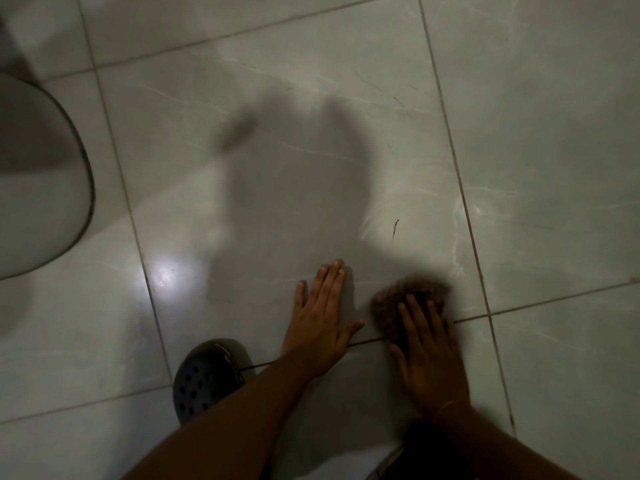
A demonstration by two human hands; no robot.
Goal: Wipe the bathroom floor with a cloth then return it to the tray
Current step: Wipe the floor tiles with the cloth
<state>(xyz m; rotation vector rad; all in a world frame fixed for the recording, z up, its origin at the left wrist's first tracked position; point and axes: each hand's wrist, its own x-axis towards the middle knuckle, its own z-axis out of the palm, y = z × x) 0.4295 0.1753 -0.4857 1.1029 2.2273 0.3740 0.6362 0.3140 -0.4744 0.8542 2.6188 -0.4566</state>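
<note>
Floor (346, 98): large, glossy, pale grey-green tiles with faint white marble-like veins, split by thin dark grout lines; dim light, with one bright round glare spot on the tile left of the hands.
Shadow: a broad soft shadow lies across the middle tile, ahead of the hands.
Mark (395, 229): a short, thin dark streak on the tile, beyond the cloth and apart from it.
Toilet (38, 181): a smooth, rounded grey-white shape with a dark curved rim, at the left edge; blurred, so little more can be told.
Cloth (410, 299): a small, bunched, brown wad with a fuzzy, rough-looking surface and a rounded outline; it lies on the floor near the bottom centre-right, just beside a crossing of grout lines and partly under the right hand.
Right hand (427, 355): palm down on the near part of the cloth, fingers spread and laid flat over it, pressing rather than clenched around it; a thin band shows at the wrist.
Left hand (320, 320): flat on the bare tile just left of the cloth, not touching it; fingers straight and loose, holding nothing, thumb pointing toward the cloth.
Forearms: both bare, reaching in from the bottom edge.
Shoe (207, 374): a dark, rounded rubber clog with rows of round holes across the toe, on the floor left of the left forearm.
</note>
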